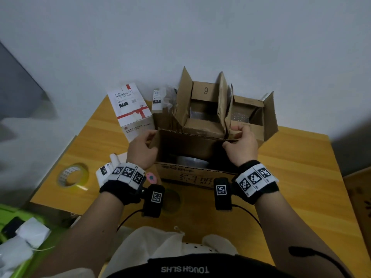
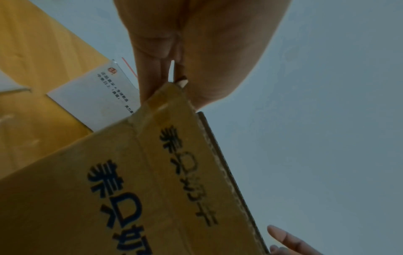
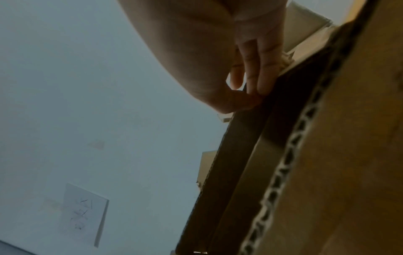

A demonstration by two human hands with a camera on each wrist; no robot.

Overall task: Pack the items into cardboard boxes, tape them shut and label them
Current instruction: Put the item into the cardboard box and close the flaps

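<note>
A brown cardboard box (image 1: 192,175) with dark printed characters stands on the wooden table in front of me, its top open. A pale round item (image 1: 192,162) lies inside it. My left hand (image 1: 141,149) pinches the left end of the far flap (image 1: 192,140), seen close in the left wrist view as the flap corner (image 2: 167,96) between thumb and fingers. My right hand (image 1: 241,146) pinches the right end of the same flap (image 3: 250,124), thumb against fingers. The flap stands raised over the opening.
Behind stand two open cardboard boxes, one marked 9 (image 1: 202,109) and one to its right (image 1: 251,117). A white labelled box with a red ribbon print (image 1: 130,109) sits at the back left. A tape roll (image 1: 73,175) and label sheets (image 1: 106,170) lie left of the box.
</note>
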